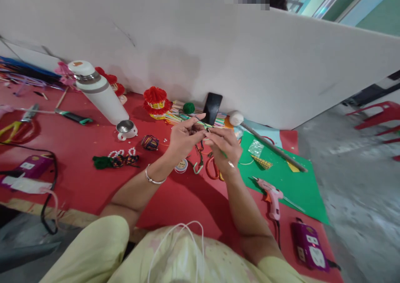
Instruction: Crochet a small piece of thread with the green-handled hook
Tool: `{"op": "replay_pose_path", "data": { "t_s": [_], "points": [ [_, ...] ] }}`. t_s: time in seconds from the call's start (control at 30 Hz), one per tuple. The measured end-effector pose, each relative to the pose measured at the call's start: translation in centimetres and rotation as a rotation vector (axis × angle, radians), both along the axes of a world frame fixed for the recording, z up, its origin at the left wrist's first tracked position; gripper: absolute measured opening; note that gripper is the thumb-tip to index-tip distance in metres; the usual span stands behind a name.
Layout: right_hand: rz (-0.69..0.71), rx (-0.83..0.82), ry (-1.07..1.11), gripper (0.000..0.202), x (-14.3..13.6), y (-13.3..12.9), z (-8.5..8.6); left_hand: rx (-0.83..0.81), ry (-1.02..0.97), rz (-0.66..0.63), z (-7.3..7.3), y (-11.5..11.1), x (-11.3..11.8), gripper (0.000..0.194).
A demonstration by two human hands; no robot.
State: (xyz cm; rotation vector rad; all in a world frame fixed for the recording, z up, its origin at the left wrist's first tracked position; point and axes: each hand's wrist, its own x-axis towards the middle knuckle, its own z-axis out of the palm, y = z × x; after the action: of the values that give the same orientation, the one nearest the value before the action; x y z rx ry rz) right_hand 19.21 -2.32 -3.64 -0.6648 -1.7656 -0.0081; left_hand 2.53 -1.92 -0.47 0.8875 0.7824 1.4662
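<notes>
My left hand [184,139] is closed in a pinch on dark yarn [200,126], a strand of it passing over the raised index finger. My right hand [225,147] meets it fingertip to fingertip and grips what looks like a crochet hook [223,153], its green handle partly showing under the palm. Fingers hide most of the work. Below the hands hang yarn ends [198,154]. Red-handled scissors [213,169] lie under my right hand, and a small spool [181,165] sits by my left wrist. Left of it are a multicoloured yarn ball [150,142] and a crocheted piece with white beads [117,159].
A white flask [103,95] and its metal-lined cup [126,128] stand at left. A phone [213,108] leans near the white partition [193,45]. A pink glue gun [271,194] lies right, above a purple power strip [310,244]. Yellow-handled scissors [21,124] lie far left.
</notes>
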Motion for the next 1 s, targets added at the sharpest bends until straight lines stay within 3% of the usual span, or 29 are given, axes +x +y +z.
{"op": "replay_pose_path", "data": {
  "t_s": [0.07, 0.13, 0.33, 0.77, 1.0],
  "points": [
    [-0.101, 0.116, -0.025, 0.04, -0.5, -0.3, -0.6, -0.089, -0.085, -0.114, -0.1, 0.1, -0.1, 0.051],
    [-0.115, 0.169, -0.024, 0.046, -0.8, -0.4, -1.1, -0.169, -0.158, -0.242, 0.0, 0.1, -0.4, 0.051],
    [0.014, 0.224, -0.049, 0.038, 0.6, 0.4, -0.5, -0.218, -0.216, -0.433, 0.5, 0.6, -1.8, 0.045],
    [0.262, 0.014, -0.136, 0.047, 3.3, 0.7, 1.9, -0.21, -0.111, -0.413, 1.1, 0.8, -2.8, 0.046],
    [0.342, -0.076, -0.067, 0.028, 3.5, 0.6, 2.4, -0.212, -0.072, -0.433, 1.1, 1.0, -3.0, 0.044]
  ]
}}
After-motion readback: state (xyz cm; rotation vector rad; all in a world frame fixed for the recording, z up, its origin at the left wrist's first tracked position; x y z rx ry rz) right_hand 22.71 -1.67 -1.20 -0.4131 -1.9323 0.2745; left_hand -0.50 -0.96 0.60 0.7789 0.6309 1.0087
